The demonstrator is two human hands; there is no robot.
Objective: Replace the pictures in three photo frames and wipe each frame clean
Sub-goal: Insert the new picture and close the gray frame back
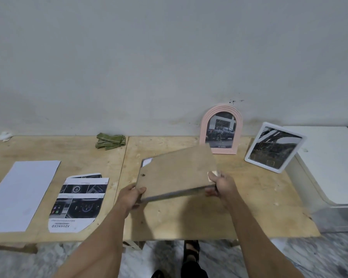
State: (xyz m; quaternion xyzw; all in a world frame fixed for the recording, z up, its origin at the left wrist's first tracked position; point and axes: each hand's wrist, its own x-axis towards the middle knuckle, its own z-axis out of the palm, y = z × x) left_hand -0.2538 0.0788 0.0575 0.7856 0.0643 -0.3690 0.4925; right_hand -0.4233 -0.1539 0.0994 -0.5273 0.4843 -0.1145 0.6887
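Note:
Both hands hold a rectangular photo frame (175,173) above the wooden table (189,221), its brown backing board facing up and tilted. My left hand (132,196) grips its near left corner, thumb on top. My right hand (221,184) grips the near right corner. A pink arched frame (203,125) with a dark truck picture stands against the wall. A white square frame (251,155) leans to its right with a dark picture in it. Cut-out printed pictures (78,201) lie on the left of the table. A folded green cloth (111,141) lies near the wall.
A blank white sheet (22,193) lies at the far left of the table. A white cabinet or appliance top (333,161) adjoins the table on the right. A crumpled white scrap (5,135) sits at the back left. My foot (191,249) shows below the table's front edge.

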